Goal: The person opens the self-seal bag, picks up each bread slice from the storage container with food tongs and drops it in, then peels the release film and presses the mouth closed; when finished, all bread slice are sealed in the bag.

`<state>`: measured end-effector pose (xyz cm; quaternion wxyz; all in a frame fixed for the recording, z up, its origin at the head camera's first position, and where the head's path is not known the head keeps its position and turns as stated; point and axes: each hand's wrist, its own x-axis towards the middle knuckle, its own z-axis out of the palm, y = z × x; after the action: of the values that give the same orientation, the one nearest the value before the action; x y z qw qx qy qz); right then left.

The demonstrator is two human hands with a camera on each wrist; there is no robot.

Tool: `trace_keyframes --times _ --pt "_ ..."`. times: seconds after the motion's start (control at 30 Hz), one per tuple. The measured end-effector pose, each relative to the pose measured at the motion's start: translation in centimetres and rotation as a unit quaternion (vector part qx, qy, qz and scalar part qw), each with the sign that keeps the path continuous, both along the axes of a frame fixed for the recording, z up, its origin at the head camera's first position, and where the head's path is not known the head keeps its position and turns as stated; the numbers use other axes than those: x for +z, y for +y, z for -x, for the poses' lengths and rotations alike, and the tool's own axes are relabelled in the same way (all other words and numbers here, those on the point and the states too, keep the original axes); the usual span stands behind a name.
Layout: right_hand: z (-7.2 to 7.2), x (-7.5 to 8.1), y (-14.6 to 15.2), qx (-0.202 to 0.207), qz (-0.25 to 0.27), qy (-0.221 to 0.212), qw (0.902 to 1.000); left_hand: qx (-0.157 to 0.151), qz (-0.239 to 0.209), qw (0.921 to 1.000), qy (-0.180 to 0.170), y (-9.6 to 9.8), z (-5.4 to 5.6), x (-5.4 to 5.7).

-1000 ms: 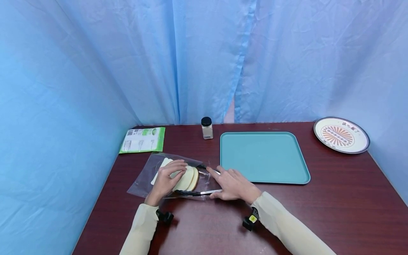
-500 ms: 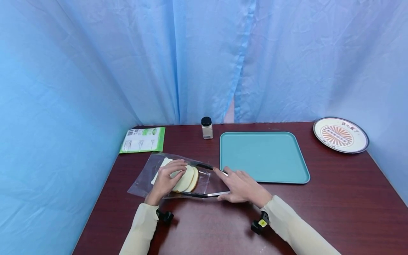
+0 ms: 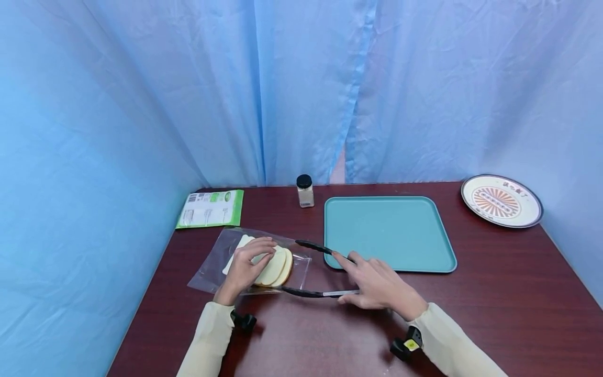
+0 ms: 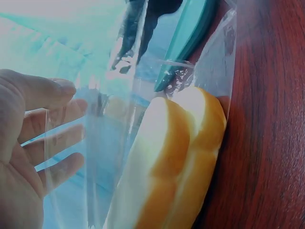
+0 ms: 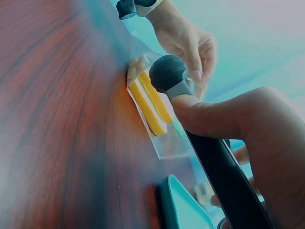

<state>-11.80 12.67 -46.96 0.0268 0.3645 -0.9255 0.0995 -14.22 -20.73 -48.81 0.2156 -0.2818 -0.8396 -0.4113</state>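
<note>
In the head view, two slices of bread (image 3: 284, 267) lie in a clear plastic bag (image 3: 207, 272) on the table's left half. My left hand (image 3: 246, 262) is over the bag and holds its upper film between thumb and fingers. My right hand (image 3: 377, 285) grips a pair of tongs (image 3: 340, 294), thumb on one arm and fingers on the other. The tongs' black tips are spread apart and point left, near the bag's right end, with nothing between them. In the right wrist view, one black tip (image 5: 167, 74) overlaps the bag and bread (image 5: 151, 107).
A teal tray (image 3: 388, 230) lies right of the bag, close behind the tongs. A black-capped jar (image 3: 305, 191) stands at the back. A green and white packet (image 3: 209, 208) is at the back left, and a patterned plate (image 3: 501, 201) at the far right against the curtain (image 3: 424, 94).
My right hand has drawn the tongs to the right, their tips withdrawing from around the bread toward the bag's right end. The left hand and bread have stayed in place.
</note>
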Motion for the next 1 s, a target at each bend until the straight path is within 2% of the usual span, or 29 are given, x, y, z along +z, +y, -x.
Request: trace_keyframes --times 0.2,0.4,0.6,1.0 --pt "-0.6 -0.2 1.7 -0.023 0.021 0.002 0.9995 0.002 -0.001 1.0000 -0.008 0.0 -0.1 0.1" --pt "-0.9 -0.7 3.6 -0.074 0.041 -0.012 0.9964 0.001 -0.001 1.0000 -0.003 0.1 0.1 0.0" --pt "-0.8 -0.9 5.2 -0.130 0.050 -0.023 0.9900 0.005 0.001 1.0000 -0.008 0.1 0.0 0.0" --pt "-0.9 -1.5 8.5 -0.206 0.076 -0.028 0.9752 0.000 -0.003 1.0000 -0.006 0.2 0.1 -0.1"
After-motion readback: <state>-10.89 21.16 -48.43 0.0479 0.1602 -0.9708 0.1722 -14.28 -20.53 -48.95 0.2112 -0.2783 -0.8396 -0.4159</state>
